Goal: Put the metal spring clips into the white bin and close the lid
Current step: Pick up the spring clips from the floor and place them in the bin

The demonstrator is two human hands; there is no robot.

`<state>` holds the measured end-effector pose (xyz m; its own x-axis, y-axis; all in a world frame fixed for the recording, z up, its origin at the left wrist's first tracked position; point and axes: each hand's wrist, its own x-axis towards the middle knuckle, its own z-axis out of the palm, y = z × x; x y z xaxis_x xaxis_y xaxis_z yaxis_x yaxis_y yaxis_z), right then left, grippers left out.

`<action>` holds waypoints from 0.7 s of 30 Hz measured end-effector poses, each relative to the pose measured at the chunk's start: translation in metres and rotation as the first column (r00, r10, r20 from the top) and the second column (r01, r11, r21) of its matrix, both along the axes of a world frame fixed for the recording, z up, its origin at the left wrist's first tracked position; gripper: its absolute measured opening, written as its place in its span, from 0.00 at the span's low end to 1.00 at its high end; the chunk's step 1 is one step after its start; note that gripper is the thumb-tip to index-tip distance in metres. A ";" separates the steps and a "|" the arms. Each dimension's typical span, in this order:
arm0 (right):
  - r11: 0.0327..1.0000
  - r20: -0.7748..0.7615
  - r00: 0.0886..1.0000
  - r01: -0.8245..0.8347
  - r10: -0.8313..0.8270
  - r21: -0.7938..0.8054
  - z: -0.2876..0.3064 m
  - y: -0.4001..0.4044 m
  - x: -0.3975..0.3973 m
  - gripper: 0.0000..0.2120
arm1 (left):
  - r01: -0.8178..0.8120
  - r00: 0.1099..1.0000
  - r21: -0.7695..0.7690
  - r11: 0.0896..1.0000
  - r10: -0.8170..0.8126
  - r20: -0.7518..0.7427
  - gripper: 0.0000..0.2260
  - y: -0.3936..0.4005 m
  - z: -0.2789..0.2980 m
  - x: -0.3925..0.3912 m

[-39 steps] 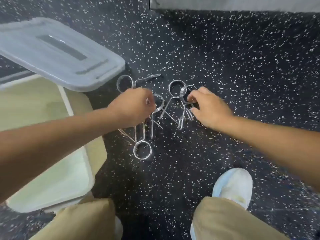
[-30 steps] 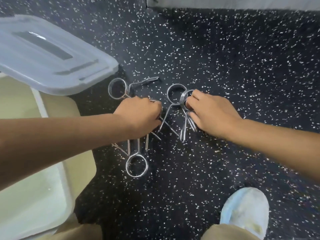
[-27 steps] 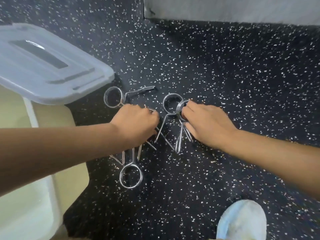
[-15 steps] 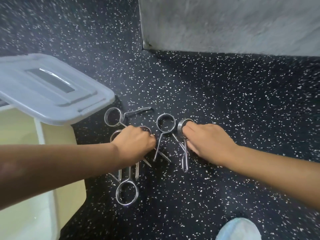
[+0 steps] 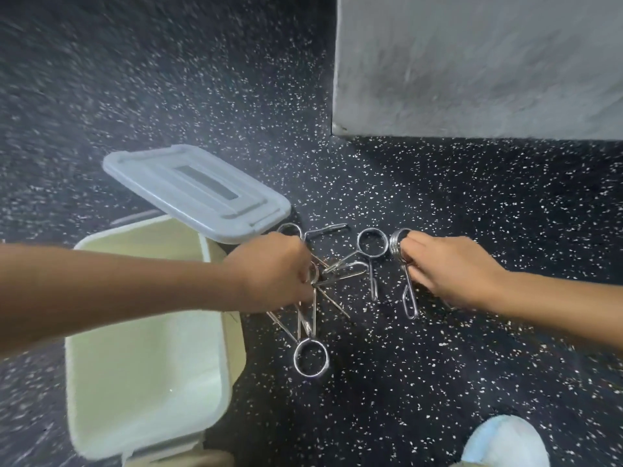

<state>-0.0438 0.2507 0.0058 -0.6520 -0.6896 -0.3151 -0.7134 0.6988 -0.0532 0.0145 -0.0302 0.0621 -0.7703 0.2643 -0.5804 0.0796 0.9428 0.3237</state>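
On a dark speckled floor (image 5: 438, 203), several metal spring clips lie in a loose scatter near the centre of the view. The left hand (image 5: 273, 274) is curled shut around the handles of a tangle of clips (image 5: 332, 274) at about 9 o'clock of the scatter; how many wires it grips cannot be told. One clip (image 5: 310, 357) lies at 6 o'clock of that hand, its ring nearest the camera and its legs running up under the fingers. Another clip (image 5: 372, 247) lies between the two hands, ring at 12 o'clock, legs pointing down. The right hand (image 5: 448, 267) is closed on a clip (image 5: 401, 261) at 3 o'clock of the scatter, fingertips pinching its coiled ring while its looped handle hangs toward 6 o'clock.

The white bin (image 5: 145, 429) stands open at 8 o'clock of the clips, just beside them, nothing visible inside. Its lid (image 5: 188, 187) rests tilted across the bin's far corner, at 11 o'clock of the left hand. A pale wall base (image 5: 472, 62) fills the 1 o'clock area, and a light shoe (image 5: 505, 443) shows at 5 o'clock.
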 end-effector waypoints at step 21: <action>0.976 0.097 0.987 -0.111 0.131 -0.187 0.072 -0.148 0.031 0.09 | -0.825 0.512 0.370 0.427 0.842 0.171 0.13 -0.142 0.060 0.120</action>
